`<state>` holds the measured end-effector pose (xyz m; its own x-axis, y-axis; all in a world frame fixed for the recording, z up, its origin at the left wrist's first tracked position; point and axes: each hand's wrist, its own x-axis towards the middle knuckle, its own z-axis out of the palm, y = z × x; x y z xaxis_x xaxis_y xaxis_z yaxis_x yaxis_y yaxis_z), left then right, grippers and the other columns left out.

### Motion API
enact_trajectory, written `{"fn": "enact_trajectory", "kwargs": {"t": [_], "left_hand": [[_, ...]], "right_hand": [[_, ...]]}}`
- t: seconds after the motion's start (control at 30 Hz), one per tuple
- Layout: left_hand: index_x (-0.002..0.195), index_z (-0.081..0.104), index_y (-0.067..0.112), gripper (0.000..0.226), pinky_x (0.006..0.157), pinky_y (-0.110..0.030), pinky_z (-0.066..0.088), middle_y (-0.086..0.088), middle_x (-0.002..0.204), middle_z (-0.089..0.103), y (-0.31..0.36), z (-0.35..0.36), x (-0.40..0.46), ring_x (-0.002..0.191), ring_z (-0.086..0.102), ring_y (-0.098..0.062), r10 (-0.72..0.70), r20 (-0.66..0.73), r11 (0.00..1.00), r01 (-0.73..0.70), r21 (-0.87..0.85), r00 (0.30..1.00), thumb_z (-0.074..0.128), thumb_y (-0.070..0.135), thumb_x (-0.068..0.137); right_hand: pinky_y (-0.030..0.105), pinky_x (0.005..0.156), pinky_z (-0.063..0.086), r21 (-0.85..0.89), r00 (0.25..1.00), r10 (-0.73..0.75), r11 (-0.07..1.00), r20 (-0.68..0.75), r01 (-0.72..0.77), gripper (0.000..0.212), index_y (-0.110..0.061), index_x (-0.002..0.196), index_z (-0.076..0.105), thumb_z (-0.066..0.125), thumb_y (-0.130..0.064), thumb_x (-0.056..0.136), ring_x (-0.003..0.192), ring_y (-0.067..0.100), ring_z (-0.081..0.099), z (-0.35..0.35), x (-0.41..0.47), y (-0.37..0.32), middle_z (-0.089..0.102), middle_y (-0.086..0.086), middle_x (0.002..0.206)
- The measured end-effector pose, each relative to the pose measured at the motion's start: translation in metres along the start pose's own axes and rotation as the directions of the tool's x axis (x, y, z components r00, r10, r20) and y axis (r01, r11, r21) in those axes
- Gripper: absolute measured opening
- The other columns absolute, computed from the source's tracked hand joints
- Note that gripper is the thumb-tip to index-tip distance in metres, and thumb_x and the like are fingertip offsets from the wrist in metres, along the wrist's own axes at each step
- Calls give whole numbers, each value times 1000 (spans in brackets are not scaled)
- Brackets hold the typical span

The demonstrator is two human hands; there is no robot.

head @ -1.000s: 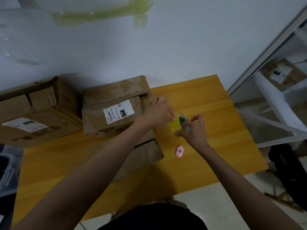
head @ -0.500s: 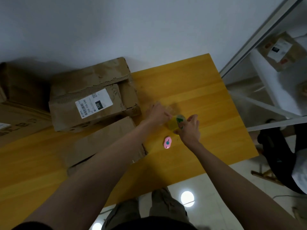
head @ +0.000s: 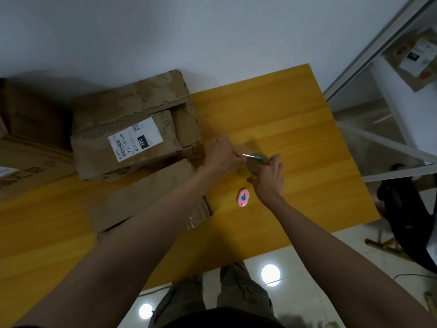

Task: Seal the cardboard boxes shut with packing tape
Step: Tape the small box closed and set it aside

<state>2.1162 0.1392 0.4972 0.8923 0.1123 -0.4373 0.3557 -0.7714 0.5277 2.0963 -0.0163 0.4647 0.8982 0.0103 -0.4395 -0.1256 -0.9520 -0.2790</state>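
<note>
At the far left a large brown cardboard box (head: pixel 26 159) sits partly out of view on the yellow wooden counter (head: pixel 295 110). Just beside it stands a worn brown cardboard box with a white barcode label (head: pixel 134 129), its top flaps torn along the corrugated edges and its long axis running roughly left to right, the label tilted up toward the right. In front of it, touching, lies a flatter brown cardboard box (head: pixel 146 192) with a strip of clear tape over its near right corner, partly hidden by the left forearm. The left hand (head: pixel 222 157) has its fingers (head: pixel 234 153) curled, pinching the loose end of a clear tape strip. The strip runs a short way right to the small roll of clear yellowish packing tape (head: pixel 256 160), held above the counter. The right hand (head: pixel 268 176) grips the roll, fingers curled round it. A small pink oval cutter with a blue button (head: pixel 243 197) lies on the counter just below the hands.
</note>
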Motion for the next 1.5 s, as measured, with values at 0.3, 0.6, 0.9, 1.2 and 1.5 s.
{"fn": "enact_trajectory", "kwargs": {"t": [0.3, 0.6, 0.9, 1.2, 1.5], "left_hand": [[72, 58, 27, 26, 72, -32, 40, 3, 75, 61, 16, -30, -10, 72, 48, -8, 208, -92, 921, -226, -317, 974, 82, 19, 77], [106, 63, 18, 23, 63, -20, 44, -7, 92, 66, 2, -92, -48, 78, 59, -11, 93, -97, 926, -122, -358, 991, 78, 22, 89], [85, 71, 20, 8, 88, -45, 59, -2, 92, 74, -18, -105, -79, 91, 69, -19, -129, -123, 925, 75, -373, 984, 76, 24, 88], [80, 59, 35, 17, 106, -57, 44, 16, 80, 63, -41, -67, -105, 81, 60, 3, -289, -414, 883, 73, -464, 863, 70, 33, 92], [99, 58, 22, 3, 109, -51, 39, 18, 94, 54, -53, -27, -105, 91, 35, 10, -277, -578, 876, -45, -480, 768, 59, 23, 101]], "right_hand": [[34, 62, 42, 201, 975, -159, 961, -157, 189, 31, -16, 91, 52, 70, -41, 85, 104, 24, 43, -24, -19, 1, 33, 4, 114], [19, 60, 41, 690, 985, -166, 719, 50, 86, 32, -12, 115, 57, 74, -13, 88, 64, 0, 52, -54, -20, -4, 63, -1, 89], [13, 38, 28, 720, 836, -293, 675, 463, -162, 8, -4, 98, 71, 71, -8, 91, 37, 1, 40, -56, -9, -34, 55, -8, 60], [45, 92, 49, 708, 648, -307, 434, 697, -557, 11, -19, 94, 64, 59, -26, 98, 111, 25, 54, -9, -17, -55, 60, -1, 115], [44, 76, 38, 740, 664, -328, 259, 672, -621, 30, -19, 63, 33, 54, -26, 84, 96, 27, 54, 22, -31, -75, 63, 5, 114]]}}
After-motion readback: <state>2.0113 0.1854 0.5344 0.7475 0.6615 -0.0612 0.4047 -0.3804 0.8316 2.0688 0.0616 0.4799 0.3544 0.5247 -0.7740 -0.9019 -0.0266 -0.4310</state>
